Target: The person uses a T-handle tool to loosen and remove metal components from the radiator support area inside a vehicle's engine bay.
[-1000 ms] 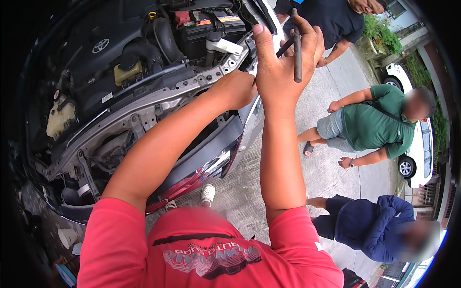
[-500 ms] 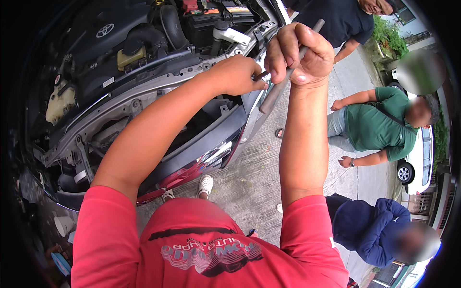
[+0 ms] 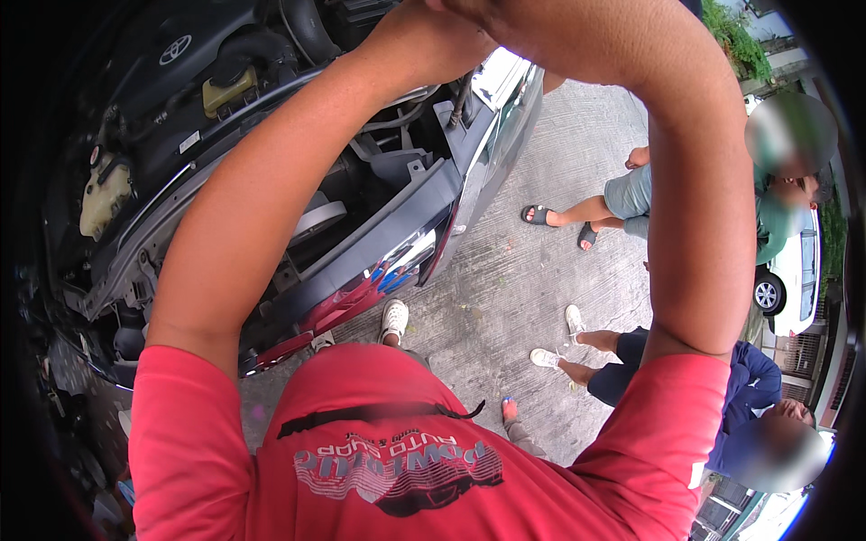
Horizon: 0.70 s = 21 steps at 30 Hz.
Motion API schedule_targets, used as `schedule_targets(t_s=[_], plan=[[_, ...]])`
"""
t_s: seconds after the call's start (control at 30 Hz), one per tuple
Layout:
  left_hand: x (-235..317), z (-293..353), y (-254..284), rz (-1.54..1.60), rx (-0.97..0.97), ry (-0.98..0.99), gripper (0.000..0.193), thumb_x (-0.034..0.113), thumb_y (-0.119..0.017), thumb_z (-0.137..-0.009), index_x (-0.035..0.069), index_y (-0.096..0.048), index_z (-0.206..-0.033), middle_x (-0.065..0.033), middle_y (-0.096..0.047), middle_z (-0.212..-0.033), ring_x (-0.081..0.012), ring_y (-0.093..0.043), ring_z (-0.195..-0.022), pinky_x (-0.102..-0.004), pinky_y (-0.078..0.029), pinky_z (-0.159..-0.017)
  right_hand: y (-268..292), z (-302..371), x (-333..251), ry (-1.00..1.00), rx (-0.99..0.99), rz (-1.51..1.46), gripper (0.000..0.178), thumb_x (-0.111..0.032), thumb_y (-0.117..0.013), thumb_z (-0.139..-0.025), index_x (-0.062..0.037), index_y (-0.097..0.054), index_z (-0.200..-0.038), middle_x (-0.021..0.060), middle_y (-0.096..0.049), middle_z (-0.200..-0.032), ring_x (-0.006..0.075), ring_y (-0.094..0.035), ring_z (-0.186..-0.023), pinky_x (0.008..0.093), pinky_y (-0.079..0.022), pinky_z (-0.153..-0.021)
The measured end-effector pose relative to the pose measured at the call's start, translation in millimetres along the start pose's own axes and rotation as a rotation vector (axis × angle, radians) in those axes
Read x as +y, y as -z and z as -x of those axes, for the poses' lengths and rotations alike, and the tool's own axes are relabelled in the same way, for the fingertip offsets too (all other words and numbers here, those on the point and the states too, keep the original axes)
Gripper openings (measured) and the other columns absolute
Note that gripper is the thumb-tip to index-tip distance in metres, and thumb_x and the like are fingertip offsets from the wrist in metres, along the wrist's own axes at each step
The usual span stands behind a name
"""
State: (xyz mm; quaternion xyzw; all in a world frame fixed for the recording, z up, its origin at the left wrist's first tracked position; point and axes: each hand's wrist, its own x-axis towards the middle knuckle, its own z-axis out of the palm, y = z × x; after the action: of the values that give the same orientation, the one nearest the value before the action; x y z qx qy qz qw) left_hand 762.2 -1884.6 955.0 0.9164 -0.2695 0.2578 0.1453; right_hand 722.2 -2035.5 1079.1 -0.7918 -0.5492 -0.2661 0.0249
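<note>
Both my arms reach up over the front corner of a car with its engine bay [image 3: 216, 54] exposed. My left hand [image 3: 442, 41] is at the upper edge of the view, above the car's front corner. My right hand [image 3: 505, 22] crosses over beside it, wrist bent inward. The fingers of both hands are hidden or cut off by the edge, so what they hold does not show. Below my left wrist, a dark ridged rod-like piece [image 3: 460, 101] stands by the headlight area [image 3: 496, 77]. The metal rod seen earlier in my right hand is out of sight.
The front bumper [image 3: 361, 261] runs below my left arm, with an open cavity behind it. Several people stand on the concrete ground [image 3: 505, 298] to the right, one in sandals [image 3: 538, 215], another in white shoes [image 3: 546, 358]. A white car [image 3: 794, 284] is parked farther off.
My right hand has moved up and left, its forearm now bent across the top. My left hand has risen too. The rod has left the view. The bystanders have shifted.
</note>
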Motion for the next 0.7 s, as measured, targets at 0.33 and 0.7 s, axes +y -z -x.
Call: schedule_targets(t_s=[0.33, 0.7], plan=[[36.7, 7.9, 16.1, 0.466, 0.012, 0.086, 0.025, 0.023, -0.063, -0.097, 0.001, -0.072, -0.107, -0.0241, -0.071, -0.089, -0.0371, -0.072, -0.083, -0.0459, -0.054, -0.078, -117.5, 64.1, 56.1, -0.758, 0.814, -1.644, 0.024, -0.02, -0.056, -0.107, -0.0004, -0.07, -0.109, 0.0105, -0.074, -0.098, 0.0232, -0.073, -0.085, 0.0377, -0.06, -0.083], [21.5, 15.5, -16.0, 0.114, -0.04, 0.286, 0.043, 0.045, -0.059, -0.105, 0.005, -0.072, -0.102, -0.0189, -0.069, -0.079, -0.0358, -0.069, -0.074, -0.0453, -0.053, -0.073, -40.1, 79.8, 114.5, -0.985, -0.074, -1.317, 0.031, -0.004, -0.054, -0.098, 0.0071, -0.061, -0.126, 0.0218, -0.074, -0.101, 0.027, -0.076, -0.085, 0.0371, -0.065, -0.071]])
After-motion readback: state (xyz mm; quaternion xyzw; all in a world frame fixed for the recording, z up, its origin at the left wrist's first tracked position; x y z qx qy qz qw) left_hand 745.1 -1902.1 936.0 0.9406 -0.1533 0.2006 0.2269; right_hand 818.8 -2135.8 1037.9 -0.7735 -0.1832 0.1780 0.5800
